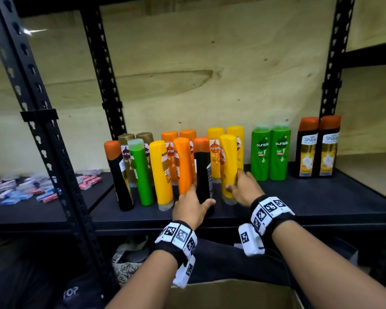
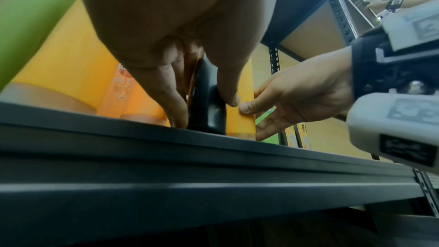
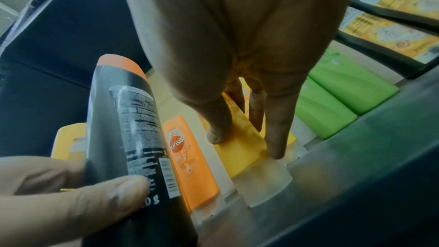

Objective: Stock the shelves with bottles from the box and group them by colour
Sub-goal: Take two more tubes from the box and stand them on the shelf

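Observation:
On the black shelf (image 1: 299, 204) stand bottles in brown, orange, yellow, green and black. My left hand (image 1: 197, 200) grips the base of a black bottle with an orange cap (image 1: 202, 170), upright in the front row; in the left wrist view its thumb and fingers (image 2: 175, 108) clasp the black bottle (image 2: 206, 106). My right hand (image 1: 236, 186) holds a yellow bottle (image 1: 228, 161) just to the right of it, thumb in front and fingers behind. The right wrist view shows those fingers (image 3: 277, 138) lying on the yellow bottle (image 3: 242, 149) beside the black bottle (image 3: 123, 119).
Two green bottles (image 1: 270, 152) and two black bottles with orange caps (image 1: 316, 148) stand to the right. A black, a green and a yellow bottle (image 1: 161, 175) lean at front left. Small packets (image 1: 31, 190) lie on the left shelf. A cardboard box (image 1: 232, 295) sits below my arms.

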